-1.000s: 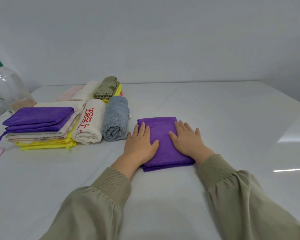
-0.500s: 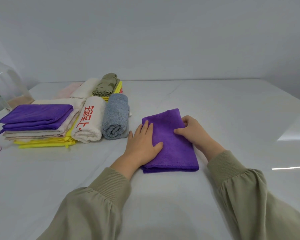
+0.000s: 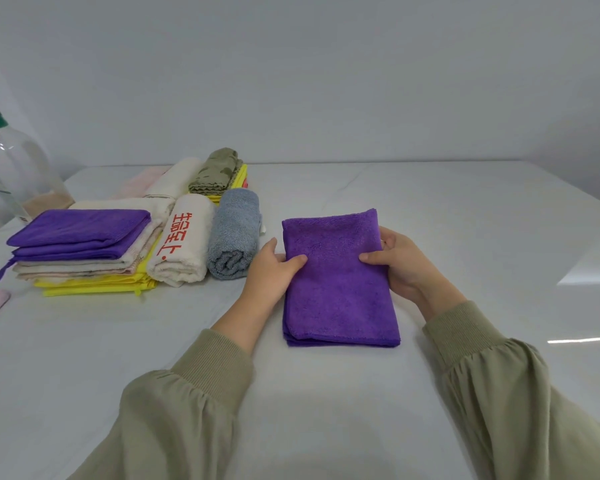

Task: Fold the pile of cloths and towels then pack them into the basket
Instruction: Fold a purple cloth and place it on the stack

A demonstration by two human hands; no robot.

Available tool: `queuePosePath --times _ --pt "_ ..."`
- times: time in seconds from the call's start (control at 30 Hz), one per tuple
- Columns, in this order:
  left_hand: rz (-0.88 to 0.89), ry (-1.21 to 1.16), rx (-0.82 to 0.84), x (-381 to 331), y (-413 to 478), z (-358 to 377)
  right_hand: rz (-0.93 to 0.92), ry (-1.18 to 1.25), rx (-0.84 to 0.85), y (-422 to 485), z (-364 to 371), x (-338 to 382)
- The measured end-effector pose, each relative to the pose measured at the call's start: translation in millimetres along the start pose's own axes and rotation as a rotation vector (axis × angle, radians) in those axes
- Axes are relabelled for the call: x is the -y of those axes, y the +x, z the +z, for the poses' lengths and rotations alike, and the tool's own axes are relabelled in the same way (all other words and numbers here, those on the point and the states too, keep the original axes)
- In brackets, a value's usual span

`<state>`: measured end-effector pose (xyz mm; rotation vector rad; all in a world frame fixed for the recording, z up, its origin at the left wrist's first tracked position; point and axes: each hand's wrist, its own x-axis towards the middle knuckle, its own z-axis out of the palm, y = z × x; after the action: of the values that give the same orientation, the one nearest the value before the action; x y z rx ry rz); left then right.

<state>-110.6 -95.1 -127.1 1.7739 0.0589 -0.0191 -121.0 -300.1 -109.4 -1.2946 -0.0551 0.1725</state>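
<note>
Purple cloth (image 3: 340, 282) folded on glossy white table (image 3: 482, 216) | left hand (image 3: 274, 268) and right hand (image 3: 400, 265) grip its sides | plain grey wall (image 3: 326, 81)

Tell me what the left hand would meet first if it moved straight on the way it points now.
The purple cloth that the left hand grips; beyond its far corner the table looks free, though depth is unclear.

Bright, even light; tabletop (image 3: 499, 237) glare.
</note>
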Motion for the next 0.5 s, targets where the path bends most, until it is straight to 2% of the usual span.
queuePosePath --times 0.1,0.2,0.33,0.5 --pt "-0.036 -0.333 0.002 0 -1 -1 -0.005 0.014 0.019 -1 1 0" --pt "-0.044 -0.483 0.032 -3 -3 4 0.008 0.007 0.032 -1 2 0" --pt "0.045 -0.448 -0.019 -3 -1 10 0.003 0.014 -0.003 -1 8 3" --pt "0.182 -0.379 -0.025 -6 -3 7 -0.106 -0.016 -0.116 -4 15 11"
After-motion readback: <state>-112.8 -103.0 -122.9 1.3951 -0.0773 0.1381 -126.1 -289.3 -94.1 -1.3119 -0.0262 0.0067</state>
